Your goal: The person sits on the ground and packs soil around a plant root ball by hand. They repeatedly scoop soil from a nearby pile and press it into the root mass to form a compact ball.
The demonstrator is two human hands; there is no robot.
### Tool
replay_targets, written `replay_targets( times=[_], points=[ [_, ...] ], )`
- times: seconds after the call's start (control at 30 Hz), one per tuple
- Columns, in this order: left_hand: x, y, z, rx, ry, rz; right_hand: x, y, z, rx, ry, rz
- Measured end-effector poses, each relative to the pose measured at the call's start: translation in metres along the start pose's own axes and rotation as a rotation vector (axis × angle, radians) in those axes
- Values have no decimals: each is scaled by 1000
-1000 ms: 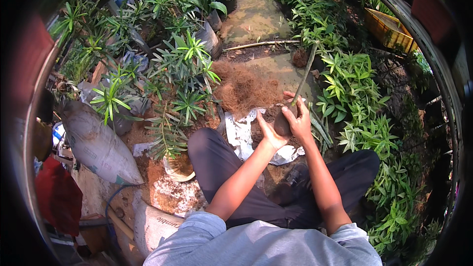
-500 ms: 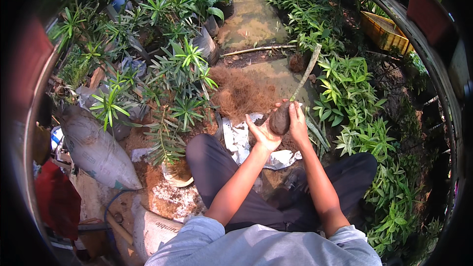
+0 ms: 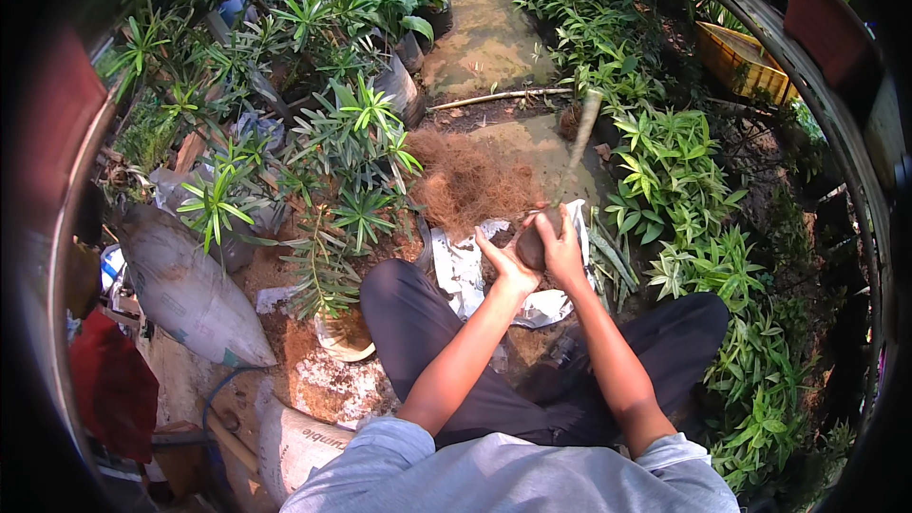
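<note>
**Both hands cupped on a root ball, above the lap**

The root ball (image 3: 530, 245), dark and rounded, sits between both hands just ahead of the knees, over the white sheet (image 3: 461, 271). A thin stem (image 3: 579, 147) rises from it, tilted up and to the right; its top is blurred, so leaves can't be made out. Left hand (image 3: 503, 266) presses the ball's left side, fingers closed against it. Right hand (image 3: 560, 252) wraps the right side, fingers curled on it. Hands cover most of the ball, so whether it's bare soil or wrapped can't be told.

Just beyond the hands lies a fibre pile (image 3: 470, 180), brown and stringy, on the ground beside the concrete path (image 3: 484, 28). A stick (image 3: 499, 97) lies across the path's near end.

Containers: dark grow bags (image 3: 404, 85) at upper left hold leafy plants (image 3: 356, 123); bags mostly hidden by foliage. A grey sack (image 3: 185, 290) lies at left, contents not visible. A pale sack (image 3: 299, 442) at lower left is cut off by the person's shirt. A yellow crate (image 3: 736, 62) at upper right, inside not visible. Red object (image 3: 114, 389) at far left, kind unclear.

Low green plants (image 3: 674, 161) line the right side. Person's legs, in dark trousers (image 3: 418, 323), are folded under the forearms.
</note>
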State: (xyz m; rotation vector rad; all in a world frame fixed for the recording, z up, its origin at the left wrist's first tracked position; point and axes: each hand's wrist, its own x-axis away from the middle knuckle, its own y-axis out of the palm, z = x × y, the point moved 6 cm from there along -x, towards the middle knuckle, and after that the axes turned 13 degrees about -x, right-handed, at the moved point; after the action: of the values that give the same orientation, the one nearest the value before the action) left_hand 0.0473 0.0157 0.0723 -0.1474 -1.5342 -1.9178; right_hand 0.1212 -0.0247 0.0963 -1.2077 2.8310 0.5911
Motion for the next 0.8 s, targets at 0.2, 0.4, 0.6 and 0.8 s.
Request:
replay_targets(
  times=[0.2,0.4,0.6,0.8],
  points=[
    [-15,-1,-12,-43,-94,-63,-8,-13,-24,-37,-122,14],
    [-53,-60,-9,-5,31,134,24,25,-29,413,-348,-73],
    [7,6,-3,-67,-6,76,5,3,-7,-85,-55,37],
    [-10,-12,-4,-168,113,229,3,-14,9,-134,136,288]
  ],
)
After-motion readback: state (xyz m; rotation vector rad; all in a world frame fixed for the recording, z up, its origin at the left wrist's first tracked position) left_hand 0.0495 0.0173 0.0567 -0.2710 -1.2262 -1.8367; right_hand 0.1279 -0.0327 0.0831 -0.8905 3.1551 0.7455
